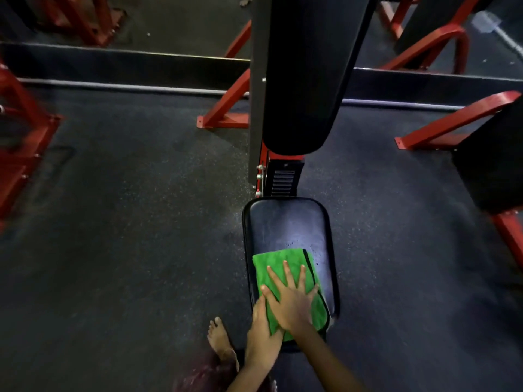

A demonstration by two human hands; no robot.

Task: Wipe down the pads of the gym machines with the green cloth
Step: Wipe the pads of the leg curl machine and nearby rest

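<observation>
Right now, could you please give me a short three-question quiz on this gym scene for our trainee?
1. True or false: the green cloth lies on the seat pad.
2. Which hand lies flat with spread fingers on top of the cloth: A) left hand B) right hand?
3. What colour are the machine frames?

Key: 1 true; 2 B; 3 red.
</observation>
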